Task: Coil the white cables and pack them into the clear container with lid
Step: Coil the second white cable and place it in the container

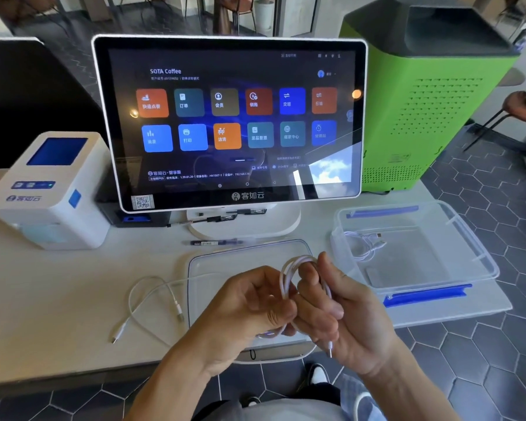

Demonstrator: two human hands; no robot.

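Cable (289,279) in white loops hangs between the two hands, above the clear lid (213,262) that lies flat on the white table (58,299). The left hand (249,302) has its fingers curled and pinches the loops on their left side. The right hand (340,308) holds the coil from the other side, with fingers passing through the loops and the thumb pressing on them; one plug end of the cable sticks down below the right palm.

To the right of the right hand's fingers stands the clear container (474,247), open, with blue clips on its near and far sides. One coiled cable (365,241) already lies inside, in the left part of the container. To the left of the left hand's fingers a loose cable (152,296) lies uncoiled on the table, one part of it reaching to the lid.

Beyond the fingers lies a dark pen (213,243), and behind it the touchscreen terminal (228,123) on its white stand. A white printer (49,189) is further left, a green machine (431,98) further right behind the container.

The near table edge runs just below the wrists, and the container sits close to the right edge of the table. The table between the loose cable and the printer is bare.
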